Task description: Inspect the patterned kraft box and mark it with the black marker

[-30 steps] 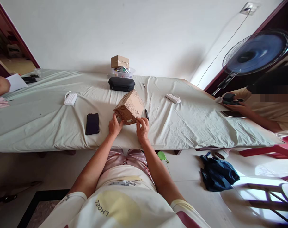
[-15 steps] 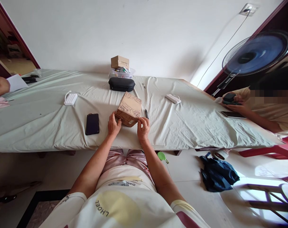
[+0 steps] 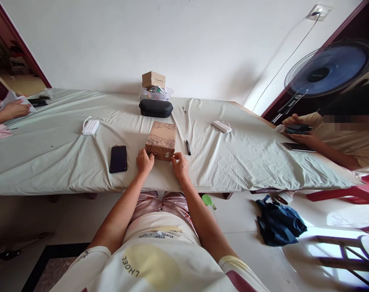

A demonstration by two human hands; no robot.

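A brown cardboard box point(image 3: 161, 136) with dark swirling line drawings rests on the cloth-covered table in front of me. My left hand point(image 3: 145, 161) grips its near left corner, fingers curled along the side and thumb on the front face. At the near right corner, my right hand point(image 3: 180, 165) pinches the box's lower edge between thumb and forefinger. A black marker pen point(image 3: 188, 147) lies just right of the box. To the left of my left hand is a dark smartphone point(image 3: 118, 159), lying flat.
Behind the box are a black zip case point(image 3: 155, 108) and a plastic tub point(image 3: 156, 94) with a small carton point(image 3: 154, 79) on top. White corded blocks point(image 3: 90, 127) lie at both sides. Co-workers' hands are at far left and right; a fan point(image 3: 319, 75) stands at right.
The box has turned and now sits squarer to me, slightly further left. My right hand moved left with its corner. The left co-worker's hands now hold up the white paper.
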